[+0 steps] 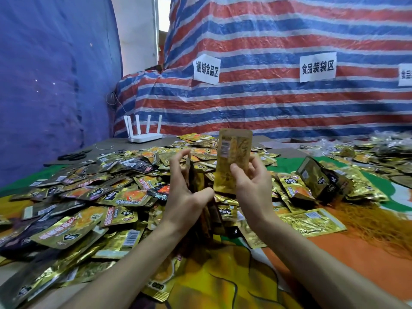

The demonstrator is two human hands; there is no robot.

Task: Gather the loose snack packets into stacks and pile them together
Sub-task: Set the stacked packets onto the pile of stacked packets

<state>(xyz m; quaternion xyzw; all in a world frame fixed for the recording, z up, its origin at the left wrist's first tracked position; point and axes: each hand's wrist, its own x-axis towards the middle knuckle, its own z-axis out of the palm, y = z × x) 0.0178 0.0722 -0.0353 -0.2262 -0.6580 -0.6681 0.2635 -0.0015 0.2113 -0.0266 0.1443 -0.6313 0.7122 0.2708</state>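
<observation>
The worktop is covered by a printed cloth in yellow, orange and green (223, 275). Both forearms enter from its near edge.

Left hand (185, 192): raised over the centre of the worktop. Its fingers curl over the top, and its thumb presses the near side, of an upright stack of gold and dark foil snack packets (207, 217), seen edge-on. The stack is clamped between fingers and thumb.

Right hand (254, 188): just beside the left hand. It pinches a single gold foil packet (234, 157), held upright with its barcode face toward the camera. The thumb lies on that face and the fingers are behind. The packet's lower edge is close to the stack; contact cannot be determined.

A loose heap of gold and black foil packets (89, 197) covers the left half of the worktop, from the near-left corner to the centre. Right of the hands, a leaning bundle of gold packets (321, 179) rests on the cloth beside a mass of orange strands (374, 221).

At the far-left corner are black scissors (73, 156) and a white four-antenna router (145, 132). Behind the far edge hangs a red, blue and white striped tarpaulin (267, 103) bearing white paper signs (207, 69).
</observation>
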